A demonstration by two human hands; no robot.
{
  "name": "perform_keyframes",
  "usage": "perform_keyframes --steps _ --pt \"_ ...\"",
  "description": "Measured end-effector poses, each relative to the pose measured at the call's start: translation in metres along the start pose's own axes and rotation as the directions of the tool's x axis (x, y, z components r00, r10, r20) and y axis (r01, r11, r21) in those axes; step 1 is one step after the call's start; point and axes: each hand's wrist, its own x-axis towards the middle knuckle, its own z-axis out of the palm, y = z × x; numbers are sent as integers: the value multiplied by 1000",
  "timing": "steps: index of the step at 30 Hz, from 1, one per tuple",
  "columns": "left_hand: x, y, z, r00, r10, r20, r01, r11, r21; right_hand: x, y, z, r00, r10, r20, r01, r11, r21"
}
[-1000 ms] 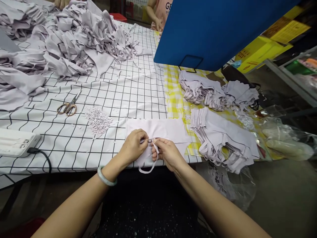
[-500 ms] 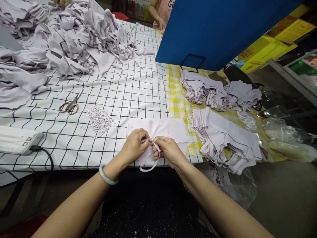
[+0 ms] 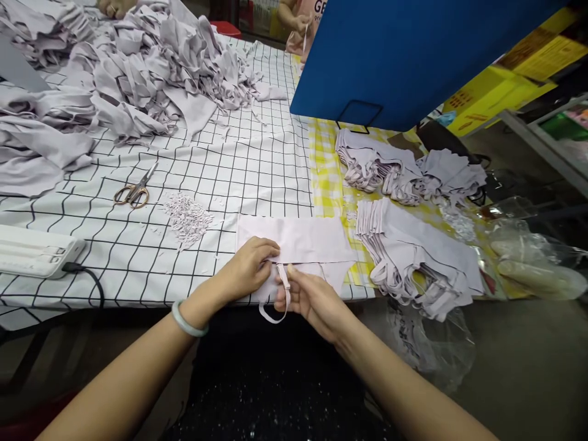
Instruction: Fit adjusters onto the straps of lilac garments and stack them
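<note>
A pale pinkish cloth piece (image 3: 312, 236) lies along the table's front edge, its upper part folded flat. My left hand (image 3: 248, 266) rests on the left part of this cloth, fingers bent and closed on it; the exact grip is partly hidden. My right hand (image 3: 315, 300) has a narrow cloth strap (image 3: 283, 277) between thumb and curled fingers. The strap sits just below the cloth's fold line, and its loop hangs over the table edge beneath my hands.
Scissors (image 3: 133, 193) and a heap of small clippings (image 3: 187, 219) lie left of the cloth. A white power bank (image 3: 39, 251) with a cable is farther left. Stacked cloth pieces (image 3: 418, 245) stand right; a big cloth pile (image 3: 151, 67) and a blue panel (image 3: 390, 55) rise behind. A co-worker's hand (image 3: 301, 24) shows beyond.
My hands have drawn slightly apart from their close pinch. My right hand has lowered with the strap, and its fingers have loosened a little. The cloth now lies flatter.
</note>
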Motion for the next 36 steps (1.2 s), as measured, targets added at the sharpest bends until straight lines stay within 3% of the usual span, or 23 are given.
perform_keyframes --steps 2,4,9,11,12,13,15,17,19,22,24,28,36 --pt "-7 -1 -8 995 17 94 -30 989 142 -21 12 -3 1000 -13 28 14 999 -35" --pt "-12 -1 -14 979 -52 197 -6 959 283 -38 25 -5 999 -1 45 3 999 -40" --pt "-12 3 -21 923 -173 343 22 915 402 -58 52 -10 975 166 150 -191 966 173" --pt "-4 2 -31 916 -189 354 32 914 405 -56 50 -23 997 66 44 -72 985 160" --pt "3 1 -38 923 -206 326 52 904 424 -52 43 -33 998 -43 -56 46 997 63" --pt "12 -2 -46 935 -232 270 87 884 460 -45 33 -46 969 -190 -160 176 979 -100" --pt "34 -7 -63 943 -306 128 187 809 557 -26 1 -73 803 -532 -269 347 784 -515" --pt "57 -13 -78 909 -409 80 268 721 639 2 -37 -98 619 -753 -224 336 512 -791" --pt "77 -17 -87 843 -515 152 289 673 681 32 -71 -113 570 -800 -186 205 357 -911" --pt "92 -20 -94 758 -588 281 285 687 668 67 -99 -122 640 -742 -201 24 281 -959" --pt "93 -23 -94 742 -584 330 291 723 627 78 -104 -126 689 -699 -192 33 294 -955" --pt "85 -30 -94 777 -539 327 294 769 568 85 -102 -134 707 -684 -181 129 376 -917" --pt "79 -34 -92 829 -516 219 295 733 613 86 -103 -135 743 -643 -188 189 471 -862"
